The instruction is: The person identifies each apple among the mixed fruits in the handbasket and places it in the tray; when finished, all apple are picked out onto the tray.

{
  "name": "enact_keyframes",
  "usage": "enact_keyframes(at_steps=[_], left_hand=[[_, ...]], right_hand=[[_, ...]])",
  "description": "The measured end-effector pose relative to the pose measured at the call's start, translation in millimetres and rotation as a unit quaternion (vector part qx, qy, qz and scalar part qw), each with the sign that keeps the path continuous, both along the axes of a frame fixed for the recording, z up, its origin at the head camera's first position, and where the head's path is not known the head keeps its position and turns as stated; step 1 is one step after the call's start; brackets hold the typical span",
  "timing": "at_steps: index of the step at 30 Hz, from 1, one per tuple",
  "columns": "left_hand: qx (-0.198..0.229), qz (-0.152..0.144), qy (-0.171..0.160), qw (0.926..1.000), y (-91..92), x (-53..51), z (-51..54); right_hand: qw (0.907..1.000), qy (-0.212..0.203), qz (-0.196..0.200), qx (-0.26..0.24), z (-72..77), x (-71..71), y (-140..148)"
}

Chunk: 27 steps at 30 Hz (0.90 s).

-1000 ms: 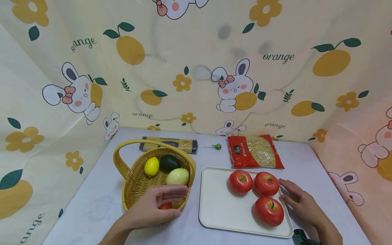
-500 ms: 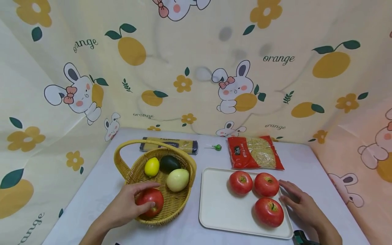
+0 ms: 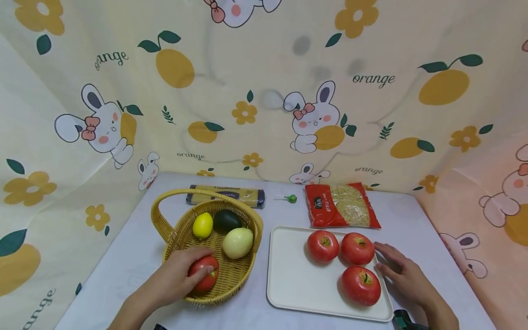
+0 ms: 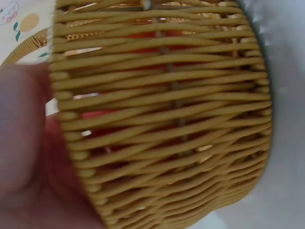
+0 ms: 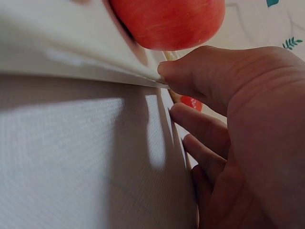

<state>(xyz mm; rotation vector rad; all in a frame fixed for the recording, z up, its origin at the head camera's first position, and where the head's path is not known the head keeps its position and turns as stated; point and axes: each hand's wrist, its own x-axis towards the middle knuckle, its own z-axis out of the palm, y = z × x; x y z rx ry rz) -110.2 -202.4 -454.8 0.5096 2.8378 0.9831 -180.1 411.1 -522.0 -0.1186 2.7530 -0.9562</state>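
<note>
My left hand (image 3: 175,277) reaches over the near-left rim of a yellow wicker basket (image 3: 231,279) and grips a red apple (image 3: 205,274), thumb and fingers curled round it. Through the woven wall in the left wrist view, red skin shows beside the left hand (image 4: 28,143). A lemon (image 3: 203,225), a dark green oval fruit (image 3: 227,221) and a pale round vegetable (image 3: 238,243) also lie in the basket. My right hand (image 3: 406,277) rests at the right edge of a white tray (image 3: 297,288), its thumb touching the rim (image 5: 119,76). Three red apples (image 3: 361,286) sit on that tray.
Behind the basket lies a yellow and dark blue pasta packet (image 3: 247,197). A small green-headed pick (image 3: 292,198) is right of it. A red bag of pasta (image 3: 342,205) lies behind the tray. Printed cloth (image 3: 264,137) encloses the table's back and sides.
My left hand has moved left and slightly down from over the basket's middle, and the apple in its grip now shows near the basket's left side. The right hand has stayed still.
</note>
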Motion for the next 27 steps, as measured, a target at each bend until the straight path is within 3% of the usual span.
enact_keyframes(at_steps=[4, 9, 14, 18, 27], left_hand=[[-0.027, -0.029, -0.041, 0.9984, -1.5, 0.8, 4.5], [-0.020, -0.063, -0.099, 0.9929, -7.7, -1.9, 11.9], [-0.015, -0.094, -0.128, 0.9872, -17.5, -6.4, 18.4], [-0.016, -0.099, -0.130, 0.9864, -20.1, -11.1, 21.2], [-0.041, -0.048, -0.081, 0.9947, -12.9, -16.8, 19.7]], right_hand=[[1.0000, -0.002, 0.000, 0.004, 1.2, 0.2, 0], [1.0000, 0.004, 0.003, 0.001, 2.6, 1.3, -1], [0.9999, 0.009, 0.006, -0.002, 1.6, 2.1, -2], [1.0000, 0.007, 0.004, -0.001, -0.1, 1.6, -2], [1.0000, -0.002, -0.005, -0.005, 2.6, 2.3, -4]])
